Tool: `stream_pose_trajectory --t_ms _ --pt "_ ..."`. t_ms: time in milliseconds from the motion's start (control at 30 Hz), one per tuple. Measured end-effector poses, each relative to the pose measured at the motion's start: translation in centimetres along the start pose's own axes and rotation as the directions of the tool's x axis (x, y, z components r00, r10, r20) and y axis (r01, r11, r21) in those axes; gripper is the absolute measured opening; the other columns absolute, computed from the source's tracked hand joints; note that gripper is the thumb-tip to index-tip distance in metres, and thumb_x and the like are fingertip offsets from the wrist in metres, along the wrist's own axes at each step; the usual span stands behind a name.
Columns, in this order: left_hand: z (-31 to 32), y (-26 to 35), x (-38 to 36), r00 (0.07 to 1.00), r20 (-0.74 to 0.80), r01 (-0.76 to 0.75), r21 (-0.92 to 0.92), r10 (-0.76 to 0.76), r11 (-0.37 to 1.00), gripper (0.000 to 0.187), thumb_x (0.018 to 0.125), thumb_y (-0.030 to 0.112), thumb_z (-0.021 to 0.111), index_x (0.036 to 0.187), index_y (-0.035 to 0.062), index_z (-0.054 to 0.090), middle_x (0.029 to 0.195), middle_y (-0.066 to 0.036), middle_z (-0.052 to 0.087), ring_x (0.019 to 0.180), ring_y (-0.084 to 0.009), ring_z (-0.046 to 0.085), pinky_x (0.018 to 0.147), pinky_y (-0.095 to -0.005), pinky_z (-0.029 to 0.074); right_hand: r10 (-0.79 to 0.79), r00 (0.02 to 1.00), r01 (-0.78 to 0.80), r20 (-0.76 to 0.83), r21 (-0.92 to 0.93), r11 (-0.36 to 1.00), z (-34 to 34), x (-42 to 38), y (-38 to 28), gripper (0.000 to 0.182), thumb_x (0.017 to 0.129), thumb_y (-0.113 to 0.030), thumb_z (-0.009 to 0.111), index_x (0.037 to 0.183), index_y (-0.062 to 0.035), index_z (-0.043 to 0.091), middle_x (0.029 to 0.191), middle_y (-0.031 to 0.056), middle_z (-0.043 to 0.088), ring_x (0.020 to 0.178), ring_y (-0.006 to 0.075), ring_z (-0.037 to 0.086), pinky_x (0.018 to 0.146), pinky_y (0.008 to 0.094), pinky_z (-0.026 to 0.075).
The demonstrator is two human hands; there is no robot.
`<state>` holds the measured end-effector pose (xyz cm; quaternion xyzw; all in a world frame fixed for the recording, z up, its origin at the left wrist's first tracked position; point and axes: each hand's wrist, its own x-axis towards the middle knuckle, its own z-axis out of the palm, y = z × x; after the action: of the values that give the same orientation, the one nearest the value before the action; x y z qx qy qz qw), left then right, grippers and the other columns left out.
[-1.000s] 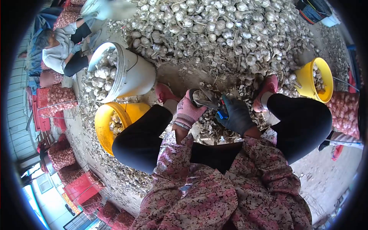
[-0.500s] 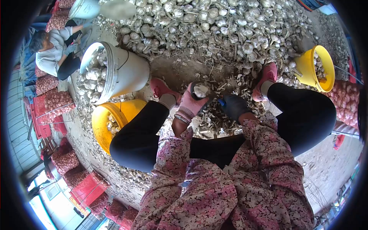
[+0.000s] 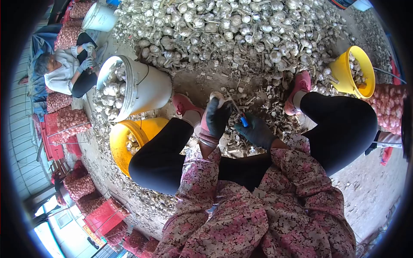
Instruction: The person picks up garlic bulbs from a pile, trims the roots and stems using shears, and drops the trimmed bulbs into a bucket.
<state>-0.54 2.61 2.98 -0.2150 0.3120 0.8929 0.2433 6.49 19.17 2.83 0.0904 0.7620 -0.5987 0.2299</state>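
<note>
The left hand, gloved, is closed around a garlic bulb, whose pale side shows above the fingers at the far end of the fist. The right hand, in a dark glove, is clenched on the blue handle of a cutter just beside it. The cutter's long axis runs slantwise, from the handle at lower right to the upper left, its thin blade pointing away from the body and toward the bulb; whether blade and bulb touch, I cannot tell. Which way the bulb's stem points is hidden by the glove. Both hands are between the person's knees, above dry scraps strewn on the floor. The left leg stands between the left hand and a yellow bucket, partly covering it. Beyond that is a white bucket filled with garlic. A large heap of garlic spreads ahead past the pink shoes, and a second yellow bucket stands beyond the right foot. Far left, a co-worker sits near filled sacks.
</note>
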Motion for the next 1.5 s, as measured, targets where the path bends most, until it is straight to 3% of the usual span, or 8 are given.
stream_pose_trajectory --t_ms 533,700,767,833,967,1267,1333,1500 --pt "2.6 20.9 -1.1 0.740 0.273 -0.462 -0.459 0.615 0.759 0.066 0.084 0.046 0.062 0.128 -0.0001 0.046 0.127 -0.016 0.053 0.113 -0.0247 0.053 0.095 -0.0374 0.044 0.377 0.894 -0.383 0.243 0.852 0.358 -0.4 3.4 0.9 0.034 0.083 -0.042 0.065 0.092 -0.0101 0.057 0.071 0.0042 0.060 0.057 0.0185 0.060 0.052 0.0336 0.052" --pt "4.5 19.0 10.7 0.877 -0.031 -0.451 0.288 0.479 0.845 0.035 0.088 0.015 0.058 0.121 0.0057 0.052 0.100 -0.006 0.063 0.096 -0.0202 0.060 0.082 -0.0349 0.050 0.439 0.859 -0.404 0.265 0.877 0.261 0.0 4.7 1.1 0.037 0.081 -0.038 0.068 0.098 -0.0097 0.052 0.080 0.0076 0.060 0.072 0.0230 0.063 0.067 0.0393 0.055" --pt "7.2 18.0 16.0 0.823 -0.022 -0.411 0.668 0.568 0.621 0.045 0.081 0.007 0.065 0.124 0.0048 0.052 0.096 -0.005 0.064 0.087 -0.0164 0.062 0.080 -0.0302 0.051 0.472 0.845 -0.409 0.252 0.873 0.266 0.0 5.0 1.4 0.036 0.083 -0.040 0.065 0.100 -0.0098 0.055 0.084 0.0069 0.060 0.075 0.0232 0.062 0.070 0.0411 0.055" --pt "9.1 18.1 20.4 0.741 0.343 -0.161 0.926 0.577 -0.343 0.054 0.077 0.022 0.068 0.126 0.0088 0.051 0.121 -0.016 0.055 0.104 -0.0305 0.057 0.090 -0.0364 0.047 0.499 0.833 -0.411 0.240 0.872 0.265 -0.2 5.4 1.4 0.035 0.085 -0.040 0.063 0.102 -0.0101 0.058 0.087 0.0058 0.060 0.078 0.0228 0.062 0.073 0.0421 0.054" --pt "9.9 17.1 28.6 0.789 0.202 0.189 0.819 0.580 -0.542 0.069 0.073 0.033 0.070 0.131 0.0073 0.045 0.135 -0.025 0.040 0.119 -0.0356 0.048 0.098 -0.0407 0.042 0.476 0.859 -0.361 0.188 0.882 0.304 -0.6 6.2 0.9 0.037 0.083 -0.038 0.065 0.104 -0.0096 0.056 0.087 0.0060 0.060 0.076 0.0224 0.062 0.071 0.0412 0.055" --pt "3.6 15.2 31.7 0.728 0.177 -0.188 0.981 0.663 -0.055 0.055 0.072 0.013 0.075 0.120 0.0032 0.050 0.117 -0.016 0.055 0.095 -0.0268 0.060 0.080 -0.0336 0.050 0.406 0.910 -0.284 0.085 0.841 0.461 -0.2 7.2 2.7 0.032 0.083 -0.030 0.067 0.100 -0.0061 0.055 0.077 0.0060 0.060 0.068 0.0194 0.060 0.065 0.0352 0.053" --pt "4.7 14.1 26.4 0.900 0.046 -0.385 0.553 0.434 0.739 0.026 0.077 0.006 0.071 0.099 0.0099 0.057 0.080 -0.002 0.061 0.064 -0.0143 0.058 0.059 -0.0273 0.049 0.242 0.961 -0.167 -0.136 0.416 0.894 0.0 7.6 4.3 0.039 0.082 -0.032 0.067 0.105 -0.0028 0.054 0.082 0.0111 0.062 0.070 0.0241 0.061 0.068 0.0375 0.051" --pt "0.8 11.2 15.6 0.962 0.234 -0.132 -0.044 0.139 0.990 0.022 0.091 0.021 0.056 0.107 0.0051 0.056 0.098 -0.006 0.064 0.083 -0.0181 0.061 0.069 -0.0287 0.051 -0.052 0.947 0.043 -0.316 -0.035 0.998 -2.5 5.3 -1.5 0.047 0.080 -0.035 0.068 0.111 -0.0032 0.054 0.094 0.0164 0.063 0.088 0.0304 0.063 0.078 0.0392 0.049"
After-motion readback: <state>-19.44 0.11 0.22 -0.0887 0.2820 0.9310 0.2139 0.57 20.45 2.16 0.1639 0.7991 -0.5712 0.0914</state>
